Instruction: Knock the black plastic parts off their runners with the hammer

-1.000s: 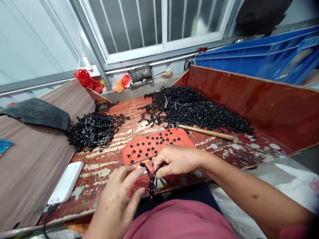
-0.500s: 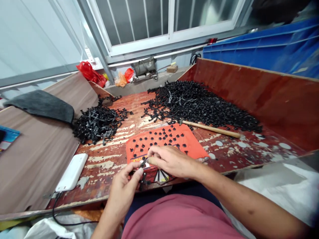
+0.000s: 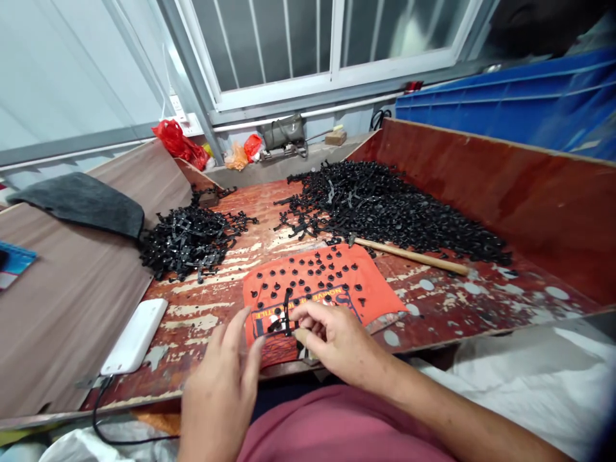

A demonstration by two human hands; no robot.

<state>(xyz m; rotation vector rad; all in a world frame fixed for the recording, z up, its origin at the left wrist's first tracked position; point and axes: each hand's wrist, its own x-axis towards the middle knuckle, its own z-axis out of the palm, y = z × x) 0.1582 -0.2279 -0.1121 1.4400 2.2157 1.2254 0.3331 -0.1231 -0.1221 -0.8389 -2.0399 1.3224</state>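
My right hand (image 3: 332, 337) pinches a black plastic sprue (image 3: 285, 314) of small parts, held upright over the near edge of an orange sheet (image 3: 380, 289). Several small black pieces lie scattered on that sheet. My left hand (image 3: 219, 391) hovers just left of the sprue with its fingers spread, holding nothing. A large heap of black plastic parts (image 3: 385, 212) lies at the back right of the worn red board (image 3: 447, 298). A smaller heap of black sprues (image 3: 185, 237) lies at the left.
A wooden-handled hammer (image 3: 414, 256) lies between the orange sheet and the large heap. A white phone (image 3: 135, 337) with a black cable rests at the near left. Raised red side boards (image 3: 505, 186) wall the right side. Blue crates (image 3: 520, 102) stand behind.
My left hand has let go of the sprue and drawn back toward me with fingers spread. My right hand has lowered toward the near edge of the orange sheet, keeping the sprue.
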